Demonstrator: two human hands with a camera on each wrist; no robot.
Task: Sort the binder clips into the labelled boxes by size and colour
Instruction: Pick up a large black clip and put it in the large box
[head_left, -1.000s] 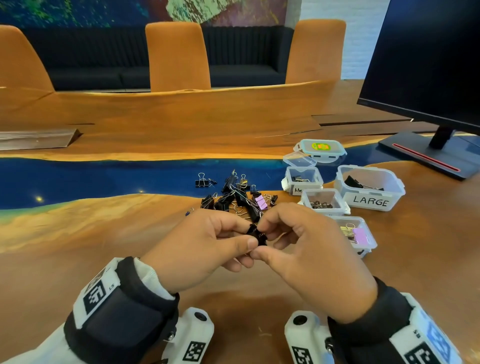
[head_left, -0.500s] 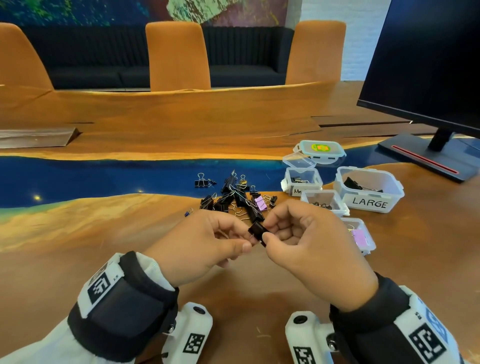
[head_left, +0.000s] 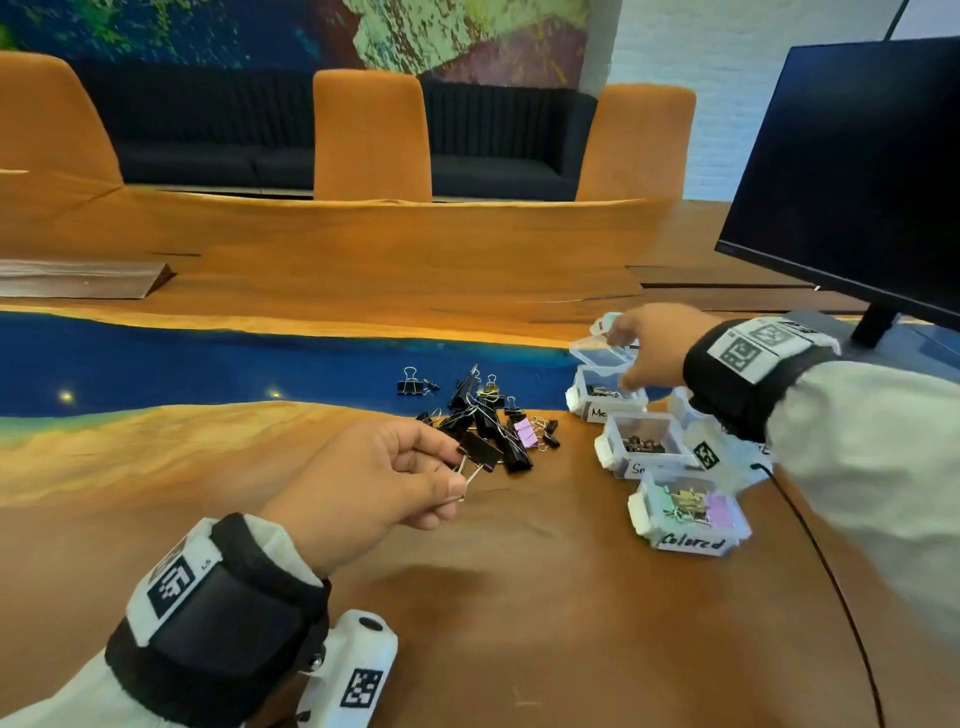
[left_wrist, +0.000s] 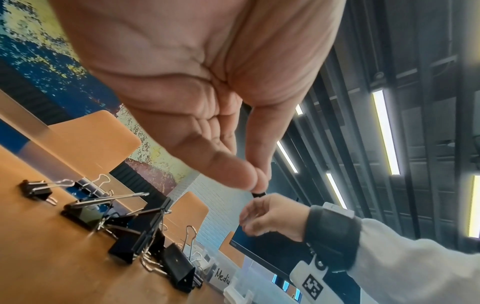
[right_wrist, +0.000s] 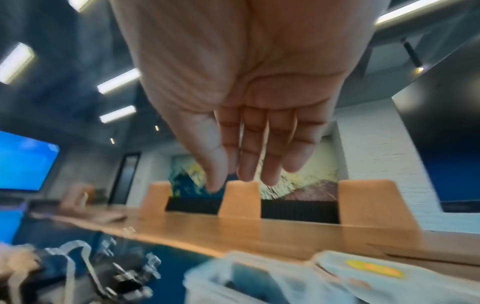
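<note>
On the wood-and-blue-resin table (head_left: 208, 457), the right hand (head_left: 652, 345) reaches over the clear plastic medium box (head_left: 605, 397), fingers straight and holding nothing. Nearer, the left hand (head_left: 374, 483) pinches a black metal binder clip (head_left: 480, 451) by its wire handles; its body points away toward the pile.

Across the wood-and-blue-resin table (head_left: 322, 270), three orange chairs (head_left: 371, 137) line up from ten to one o'clock, a dark sofa (head_left: 208, 135) behind them under a splashy mural (head_left: 457, 36). At two o'clock looms a black monitor (head_left: 857, 171). At nine o'clock lies what looks like a wooden slab (head_left: 78, 278).
</note>
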